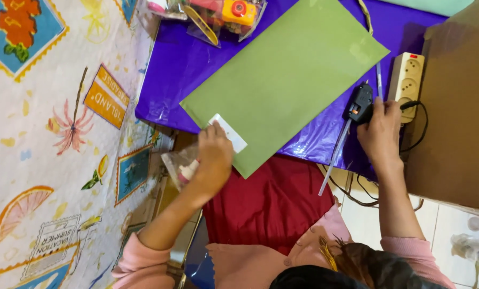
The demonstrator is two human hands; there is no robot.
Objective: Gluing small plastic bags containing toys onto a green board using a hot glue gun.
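Note:
A green paper sheet [287, 75] lies slantwise on a purple plastic-covered table [175, 69]. My left hand [215, 158] rests at the sheet's near corner, fingers pinching a small white card [229, 134] against the paper. Just under that hand sits a clear plastic bag [178, 163] with a pink and white item inside. My right hand [381, 134] grips a black glue gun [360, 103] at the table's right edge, with a clear glue stick [333, 160] jutting from its back toward me. Its cord runs to a beige power strip [408, 80].
A clear bag of colourful toys [223, 16] lies at the table's far edge. Brown cardboard [459, 107] stands to the right of the power strip. A patterned cloth [52, 134] covers the left side. My red skirt [271, 203] is below the table edge, and bottles [475, 241] stand on the floor.

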